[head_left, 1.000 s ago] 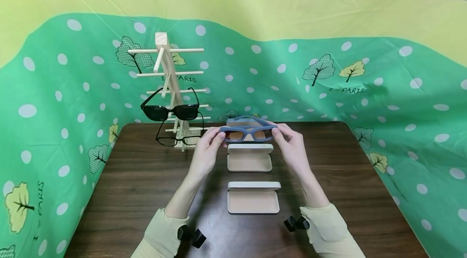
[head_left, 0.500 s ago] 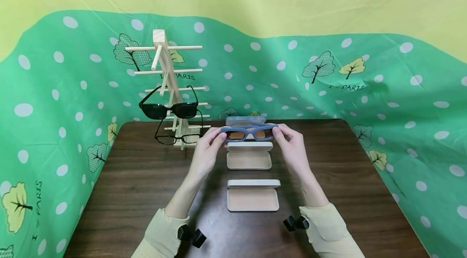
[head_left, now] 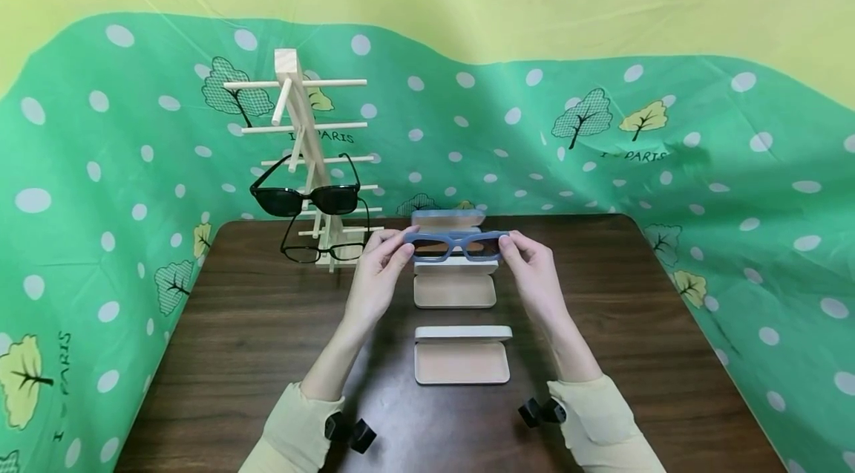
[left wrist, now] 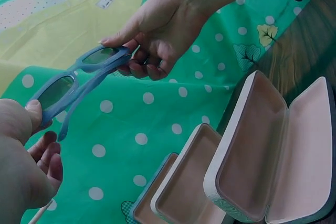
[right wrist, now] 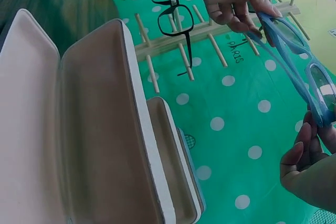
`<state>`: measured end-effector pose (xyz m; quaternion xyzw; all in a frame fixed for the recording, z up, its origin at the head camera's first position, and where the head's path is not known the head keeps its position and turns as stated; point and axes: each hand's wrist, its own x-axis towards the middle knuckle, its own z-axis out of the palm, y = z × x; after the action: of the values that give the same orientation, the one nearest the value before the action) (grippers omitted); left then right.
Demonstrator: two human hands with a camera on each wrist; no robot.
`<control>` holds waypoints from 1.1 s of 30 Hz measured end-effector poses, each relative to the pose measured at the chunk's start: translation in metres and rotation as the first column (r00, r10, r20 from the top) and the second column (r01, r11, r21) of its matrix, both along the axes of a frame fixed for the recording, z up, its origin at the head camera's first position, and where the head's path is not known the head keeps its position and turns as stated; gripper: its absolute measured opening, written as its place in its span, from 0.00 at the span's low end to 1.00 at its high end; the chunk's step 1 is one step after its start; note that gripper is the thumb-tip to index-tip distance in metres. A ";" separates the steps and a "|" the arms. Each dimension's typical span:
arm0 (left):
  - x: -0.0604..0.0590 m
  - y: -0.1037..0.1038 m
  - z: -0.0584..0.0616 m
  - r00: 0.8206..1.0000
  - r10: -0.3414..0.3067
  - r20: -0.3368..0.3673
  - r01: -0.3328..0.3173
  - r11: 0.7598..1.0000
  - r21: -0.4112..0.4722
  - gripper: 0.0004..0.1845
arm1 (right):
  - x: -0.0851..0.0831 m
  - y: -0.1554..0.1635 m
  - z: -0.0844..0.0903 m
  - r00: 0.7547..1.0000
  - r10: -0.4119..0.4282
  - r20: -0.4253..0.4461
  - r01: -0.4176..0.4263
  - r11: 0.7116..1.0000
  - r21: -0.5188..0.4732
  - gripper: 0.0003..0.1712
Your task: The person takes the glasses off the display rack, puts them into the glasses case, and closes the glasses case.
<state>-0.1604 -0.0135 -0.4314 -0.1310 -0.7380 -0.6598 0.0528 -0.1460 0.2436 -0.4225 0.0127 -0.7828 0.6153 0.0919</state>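
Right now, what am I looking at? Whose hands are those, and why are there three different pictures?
A person wears three small cameras, so you see the same moment three ways. The big picture comes from a camera on the head, looking down at a dark wooden table. The other two come from cameras on the wrists, close to the work.

The left hand and the right hand each pinch one end of a pair of blue glasses, holding it above the table. Below lie three open glasses cases: two cream ones and a blue one at the back. A wooden rack stands on the left, carrying black sunglasses and thin black-framed glasses.
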 end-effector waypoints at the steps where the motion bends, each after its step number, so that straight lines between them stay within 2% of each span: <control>1: 0.000 -0.001 0.000 1.000 -0.003 -0.002 0.003 1.000 -0.011 0.19 | 0.000 0.000 -0.001 1.000 0.002 0.009 -0.002 1.000 -0.003 0.24; 4: 0.001 -0.003 0.001 1.000 -0.018 -0.002 0.018 0.999 -0.038 0.19 | 0.001 0.001 -0.003 0.999 0.016 0.034 -0.016 1.000 -0.017 0.25; 7: 0.003 -0.005 0.000 0.999 -0.045 0.014 0.045 0.999 -0.029 0.19 | 0.002 0.001 -0.005 0.998 0.036 0.055 -0.034 0.999 -0.034 0.27; 12: 0.007 -0.007 -0.008 0.995 -0.069 0.069 0.071 0.997 -0.019 0.18 | 0.006 0.001 -0.011 0.995 0.059 0.079 -0.055 0.997 -0.053 0.24; 19: 0.016 -0.010 -0.021 0.989 -0.084 0.122 0.085 0.996 -0.004 0.18 | 0.016 0.003 -0.021 0.986 0.134 0.102 -0.128 0.990 -0.066 0.20; 25: 0.024 -0.011 -0.034 0.990 -0.087 0.113 0.087 0.996 0.007 0.18 | 0.024 0.007 -0.032 0.988 0.134 0.071 -0.136 0.990 0.022 0.17; 33: 0.042 -0.008 -0.052 0.999 -0.047 0.006 0.047 0.993 -0.109 0.19 | 0.041 0.010 -0.048 0.993 0.109 -0.050 -0.097 0.975 0.202 0.14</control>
<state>-0.1182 -0.0214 -0.4836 -0.1499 -0.7697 -0.6200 0.0286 -0.1046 0.2539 -0.4701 0.0810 -0.8356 0.5372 0.0818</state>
